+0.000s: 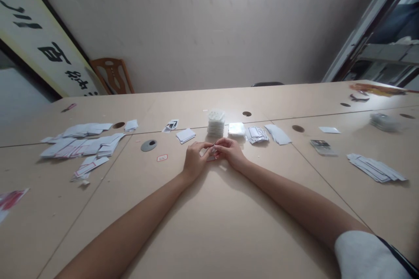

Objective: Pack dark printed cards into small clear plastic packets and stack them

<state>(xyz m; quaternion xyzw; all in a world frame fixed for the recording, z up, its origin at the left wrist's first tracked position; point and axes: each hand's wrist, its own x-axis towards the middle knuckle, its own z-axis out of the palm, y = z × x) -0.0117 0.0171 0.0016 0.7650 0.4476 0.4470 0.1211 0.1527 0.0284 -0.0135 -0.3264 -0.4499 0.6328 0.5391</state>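
My left hand [195,157] and my right hand [229,152] meet over the middle of the table, fingertips nearly touching. Both are closed in a pinch around something tiny that I cannot make out. Under the fingers, part of a small red-edged piece shows, mostly hidden. Just beyond them stands a stack of clear round-looking pieces [216,124], with a pile of clear square cases [236,129] to its right. A small white label with a red border [162,158] lies left of my left hand. A short stack of white cards [185,135] sits behind it.
Spread white slips [81,146] cover the left side. Printed slips [257,134] and white sheets [278,134] lie right of the cases. Farther right are a clear-cased stack [323,148] and fanned slips [376,168]. Several cable holes [297,128] and a grey cover [149,145] mark the tabletop.
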